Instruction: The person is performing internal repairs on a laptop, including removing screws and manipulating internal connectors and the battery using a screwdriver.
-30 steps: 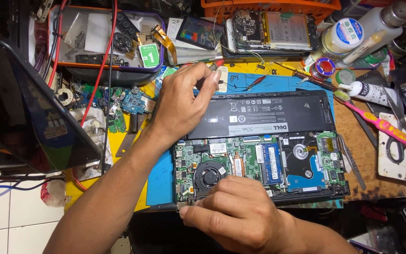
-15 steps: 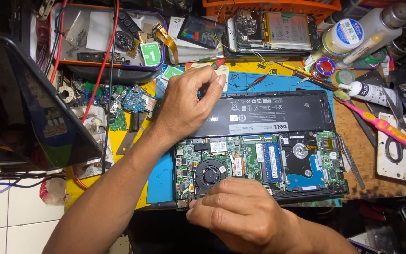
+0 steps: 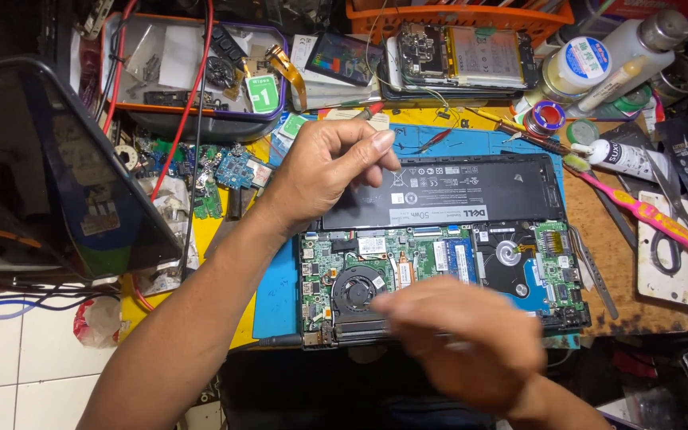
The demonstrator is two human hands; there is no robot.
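Opened laptop (image 3: 439, 255) sits on the blue mat (image 3: 276, 295) mid-tabletop, black battery (image 3: 447, 191) along its far edge. Left hand (image 3: 324, 171) rests at the battery's left corner, grip loosely curled, pinching nothing I can make out. Right hand (image 3: 471, 350) hovers blurred over the near edge; can't tell its grip.

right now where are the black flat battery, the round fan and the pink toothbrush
black flat laptop battery (image 3: 471, 191), head view, middle of casing
round black cooling fan (image 3: 357, 287), head view, hub
pink toothbrush (image 3: 639, 209), head view, handle

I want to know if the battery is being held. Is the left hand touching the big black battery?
Cannot tell. In the head view the left hand covers the black battery's left corner, hiding any contact or gap.
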